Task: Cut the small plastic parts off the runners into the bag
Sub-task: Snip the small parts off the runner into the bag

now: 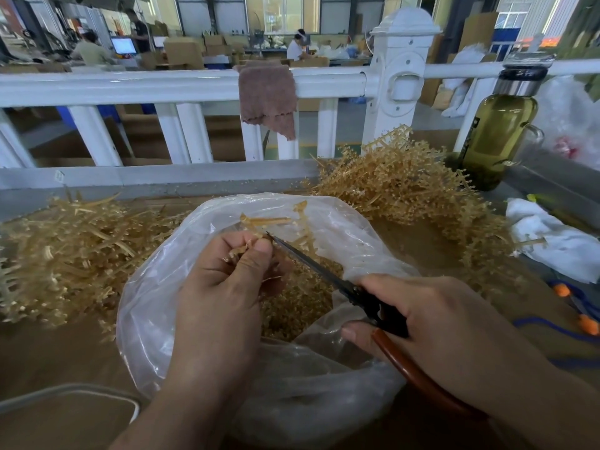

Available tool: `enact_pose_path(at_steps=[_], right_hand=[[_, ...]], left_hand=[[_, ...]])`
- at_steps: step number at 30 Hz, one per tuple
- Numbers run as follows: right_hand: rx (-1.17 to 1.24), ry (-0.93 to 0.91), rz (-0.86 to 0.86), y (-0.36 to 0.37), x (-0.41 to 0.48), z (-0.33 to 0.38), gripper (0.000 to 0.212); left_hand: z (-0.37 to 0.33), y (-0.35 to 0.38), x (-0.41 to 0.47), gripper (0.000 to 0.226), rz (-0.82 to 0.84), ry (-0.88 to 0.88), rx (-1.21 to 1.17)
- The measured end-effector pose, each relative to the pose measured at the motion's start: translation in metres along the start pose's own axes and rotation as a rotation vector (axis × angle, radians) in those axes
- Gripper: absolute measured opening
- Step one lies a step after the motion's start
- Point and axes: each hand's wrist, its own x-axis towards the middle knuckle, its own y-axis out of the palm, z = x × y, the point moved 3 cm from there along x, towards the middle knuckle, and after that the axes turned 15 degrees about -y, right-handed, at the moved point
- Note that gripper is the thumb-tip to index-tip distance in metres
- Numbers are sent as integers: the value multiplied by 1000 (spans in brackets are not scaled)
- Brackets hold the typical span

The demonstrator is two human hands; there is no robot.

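Where the brown table (48, 352) begins on the left, a loose pile of stripped runners (65, 248) is seen, lying just beside the clear plastic bag (156, 303). Above the open mouth of the bag, the left hand (224, 287) is held with its back to the camera; its thumb and curled fingers are clamped on the lower end of one pale yellow runner (269, 220), which sticks out upward and to the right over the bag. Inside the bag, a layer of small parts (302, 300) is gathered at the bottom. The scissors (324, 271) are pointed up and to the left, their tip is placed at the runner just beside the left thumb, and the blades look nearly together. Their dark and red-brown handles are gripped by the right hand (438, 326), whose fingers are curled round them at the right rim of the bag. Behind the bag, a brown towel (268, 99) is hung over a white railing (162, 86). Further right, a tall heap of uncut runners (406, 183) is piled on the table, near a bottle (496, 134) filled with a greenish liquid. A crumpled white cloth (558, 245) is laid at the right edge.
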Motion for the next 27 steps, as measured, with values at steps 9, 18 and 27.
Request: enact_pose_path(at_steps=[9, 18, 27], right_hand=[[33, -15, 7, 0, 0, -1, 46], [39, 5, 15, -2, 1, 5, 30], [-28, 4, 56, 2, 3, 3, 26]], left_hand=[[2, -1, 1, 25, 10, 5, 8], [5, -1, 2, 24, 13, -25, -9], [12, -2, 9, 14, 14, -156, -31]])
